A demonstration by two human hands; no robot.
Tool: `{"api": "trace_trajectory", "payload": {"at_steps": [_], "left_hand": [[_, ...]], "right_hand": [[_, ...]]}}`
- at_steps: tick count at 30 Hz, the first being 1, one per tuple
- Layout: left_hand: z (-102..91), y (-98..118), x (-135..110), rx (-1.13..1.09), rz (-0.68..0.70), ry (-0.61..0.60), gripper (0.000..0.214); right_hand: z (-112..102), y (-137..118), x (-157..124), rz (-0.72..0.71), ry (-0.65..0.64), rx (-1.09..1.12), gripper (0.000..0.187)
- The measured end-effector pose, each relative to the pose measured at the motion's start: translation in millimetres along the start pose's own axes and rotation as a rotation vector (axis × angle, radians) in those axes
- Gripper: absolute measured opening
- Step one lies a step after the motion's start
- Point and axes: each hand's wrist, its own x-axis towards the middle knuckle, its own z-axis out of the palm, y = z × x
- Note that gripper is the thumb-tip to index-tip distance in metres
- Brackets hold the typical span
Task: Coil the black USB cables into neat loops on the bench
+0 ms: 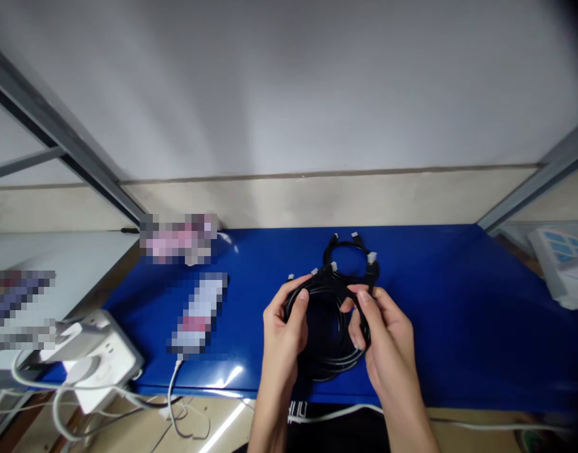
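A coil of black cables [327, 327] with several silver-tipped plugs sits over the blue table top [458, 302], near its front edge. My left hand [283, 330] grips the coil's left side, fingers curled round the strands. My right hand [382, 333] pinches the coil's right side between thumb and fingers. A smaller loop of the same cables [352, 255] with its plugs lies just beyond the hands.
A white power strip [97, 358] with white cords sits at the table's front left corner. A blurred-out device [199, 311] with a white cable lies left of the hands. Grey metal frame bars [66, 145] slant at both sides. A white box [565, 264] stands at the far right.
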Motion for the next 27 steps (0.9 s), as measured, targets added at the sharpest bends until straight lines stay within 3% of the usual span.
{"api": "trace_trajectory", "payload": {"at_steps": [7, 11, 15, 18, 23, 27], "left_hand": [[3.1, 4.2, -3.6, -0.128, -0.051, -0.019, 0.054], [7.3, 3.0, -5.0, -0.183, -0.055, 0.038, 0.053], [10.7, 5.6, -6.2, -0.372, -0.049, 0.141, 0.047], [9.5, 7.8, -5.1, -0.493, -0.056, 0.203, 0.046], [8.6, 6.7, -2.0, -0.467, -0.016, 0.269, 0.048], [12.6, 5.1, -1.6, -0.410, -0.036, 0.227, 0.050]], "right_hand": [[3.4, 2.3, 0.4, 0.188, -0.035, 0.246, 0.044], [3.8, 7.5, -0.2, 0.152, -0.014, 0.220, 0.044], [6.4, 7.7, -1.0, 0.112, -0.033, 0.124, 0.051], [10.1, 7.3, -1.0, 0.137, -0.044, 0.157, 0.046], [18.7, 10.8, -2.8, 0.257, -0.044, 0.307, 0.043], [24.8, 13.4, -7.8, 0.241, 0.036, 0.350, 0.043]]}}
